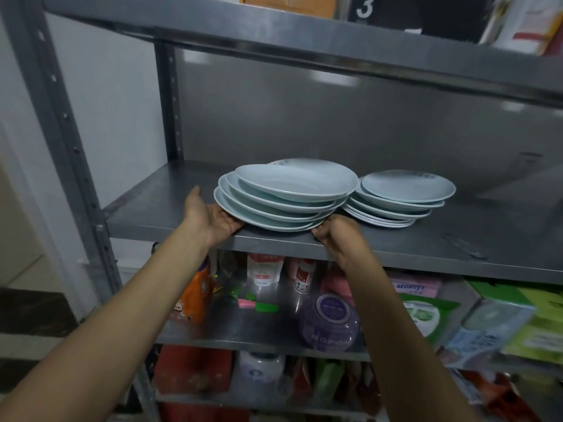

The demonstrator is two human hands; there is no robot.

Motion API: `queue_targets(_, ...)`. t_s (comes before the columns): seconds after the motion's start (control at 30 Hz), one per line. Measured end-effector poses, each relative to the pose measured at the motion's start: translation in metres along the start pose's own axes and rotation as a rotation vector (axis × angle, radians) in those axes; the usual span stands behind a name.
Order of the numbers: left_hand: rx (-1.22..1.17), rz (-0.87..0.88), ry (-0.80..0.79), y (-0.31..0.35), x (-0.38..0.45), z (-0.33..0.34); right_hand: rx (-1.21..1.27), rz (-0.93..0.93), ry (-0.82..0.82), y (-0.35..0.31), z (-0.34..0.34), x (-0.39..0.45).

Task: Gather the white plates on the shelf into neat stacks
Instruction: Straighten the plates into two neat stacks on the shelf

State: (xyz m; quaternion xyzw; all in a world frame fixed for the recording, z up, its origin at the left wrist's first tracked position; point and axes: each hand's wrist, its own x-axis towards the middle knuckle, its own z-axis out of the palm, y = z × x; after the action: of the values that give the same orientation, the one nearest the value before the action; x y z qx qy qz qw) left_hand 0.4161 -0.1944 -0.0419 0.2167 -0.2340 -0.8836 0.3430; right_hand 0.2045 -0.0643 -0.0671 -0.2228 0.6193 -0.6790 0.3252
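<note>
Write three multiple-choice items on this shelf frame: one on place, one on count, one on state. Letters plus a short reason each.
1. Where does the smaller stack stand relative to the larger stack?
A. to its right on the same shelf
B. on the shelf below
C. on top of it

2. How many separate plate stacks are on that shelf?
A. one
B. two
C. four

3. How does the larger stack sit?
A. plates squarely aligned
B. plates staggered, rims offset
C. plates standing on edge

Answers:
1 A: both stacks rest on the same grey metal shelf, the smaller one to the right.
2 B: only two piles show.
3 B: rims fan out toward the left hand, while the right hand is at the front edge.
</note>
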Motion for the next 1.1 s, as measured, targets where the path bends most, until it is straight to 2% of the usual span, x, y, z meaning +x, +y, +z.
queue_targets(0.5,-0.001,0.045,0.037,-0.007,-0.014,-0.001,-0.028,0.006,-0.026,0.003,-0.005,-0.008)
queue_targets(0.67,0.114,0.082,0.085,-0.008,-0.016,0.0,0.039,0.036,0.007,-0.009,-0.007,-0.023)
queue_targets(0.77,0.304,0.219,0.182,-0.009,-0.019,0.007,0.176,0.023,0.12,-0.015,-0.016,-0.016)
queue_targets(0.87,0.566,0.488,0.306,-0.01,-0.023,0.014,0.204,-0.022,0.129,-0.017,-0.021,-0.006)
queue_targets(0.97,0.813,0.777,0.284,-0.018,-0.03,0.024,0.238,-0.055,0.084,-0.019,-0.019,0.005)
queue_targets(1.1,0.952,0.888,0.262,-0.031,-0.035,0.035,0.321,-0.102,0.036,-0.025,-0.012,0.016)
